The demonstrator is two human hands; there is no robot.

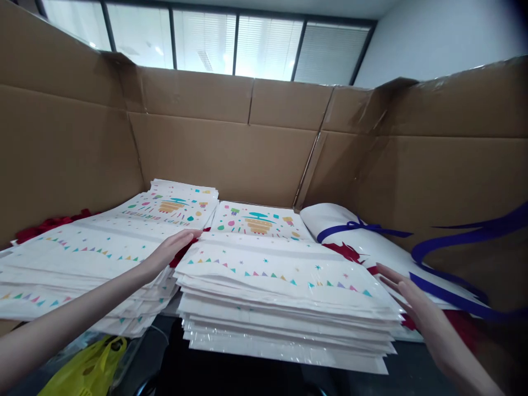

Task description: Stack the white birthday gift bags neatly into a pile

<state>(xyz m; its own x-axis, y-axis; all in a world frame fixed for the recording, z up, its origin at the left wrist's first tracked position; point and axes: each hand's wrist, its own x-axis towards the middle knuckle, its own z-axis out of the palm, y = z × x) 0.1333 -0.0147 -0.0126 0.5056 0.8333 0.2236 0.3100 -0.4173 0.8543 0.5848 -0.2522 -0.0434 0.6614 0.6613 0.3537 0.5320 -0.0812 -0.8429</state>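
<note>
A thick stack of white printed paper bags or sheets (264, 275), with colored pennants and a birthday cake print, lies in front of me inside a large carton. My left hand (177, 246) is at the stack's left edge, its fingers stretched out toward the back. On the other side my right hand (400, 286) stands at the right edge with fingers extended and apart. Neither hand grips anything that I can see. Beside my left arm lies a second stack (103, 236) with the same print, partly covered by the arm.
Cardboard walls (214, 148) rise at the back and both sides. A white bundle (350, 231) tied with blue ribbon (358, 225) lies at right. Red material (53, 225) shows between and beside the stacks. A yellow plastic bag (88, 368) is at lower left.
</note>
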